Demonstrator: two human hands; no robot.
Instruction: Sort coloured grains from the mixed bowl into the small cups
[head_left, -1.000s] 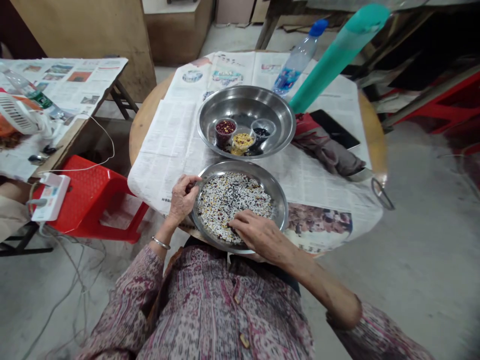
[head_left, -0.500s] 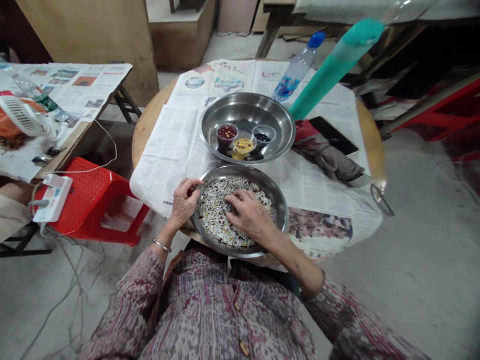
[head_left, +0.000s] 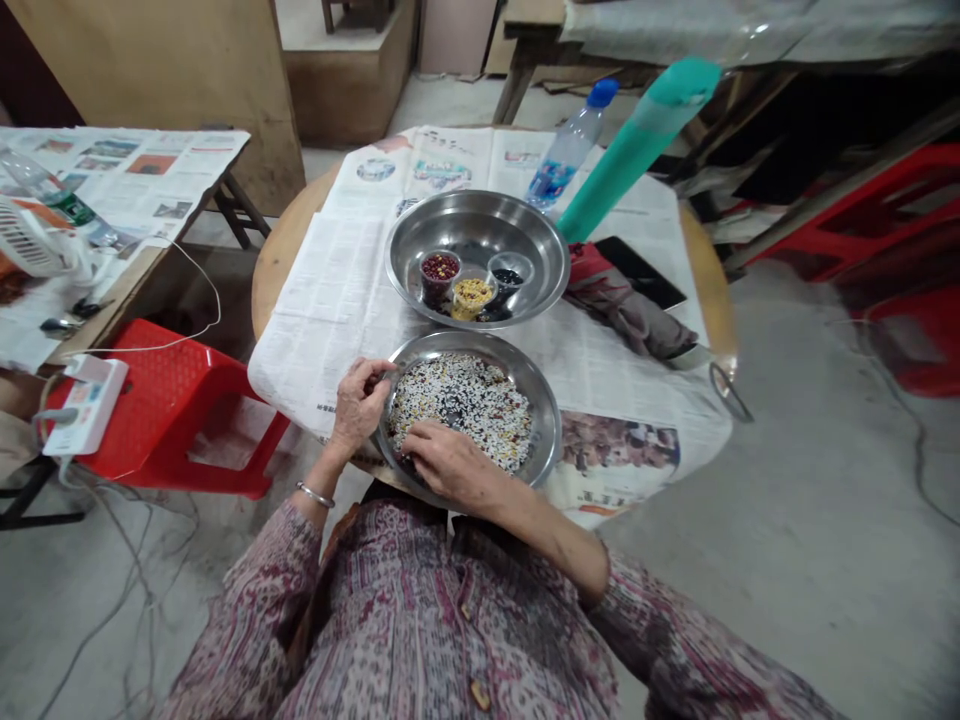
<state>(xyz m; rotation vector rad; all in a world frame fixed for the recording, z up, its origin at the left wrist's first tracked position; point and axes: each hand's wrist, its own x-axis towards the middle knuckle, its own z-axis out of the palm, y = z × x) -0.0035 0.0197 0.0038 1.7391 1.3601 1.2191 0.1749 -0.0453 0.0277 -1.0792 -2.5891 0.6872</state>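
A shallow steel basin (head_left: 550,400) sits at the table's near edge, its bottom spread with mixed white, dark, red and yellow beans or grains (head_left: 480,395). On its left rim my left hand (head_left: 361,405) is closed, thumb and fingers curled at the edge. My right hand (head_left: 454,465) is down in the near left part of the mix, fingers bent together; their tips are partly hidden. Behind stands a larger steel basin (head_left: 525,225) with three clear cups: a cup of red beans (head_left: 439,272), a cup of yellow kernels (head_left: 472,295) and a cup of black beans (head_left: 511,272).
Newspaper (head_left: 315,290) covers the round table. A water bottle (head_left: 566,150), a green tube-like object (head_left: 637,150), a folded umbrella (head_left: 630,305) and a dark phone-like slab (head_left: 645,270) lie or stand beyond. Left is a red stool (head_left: 172,410) with a power strip (head_left: 90,405).
My right hand has moved from the middle of the mix toward the near left rim. A darker patch now shows mid-basin. My left hand stays at the rim.
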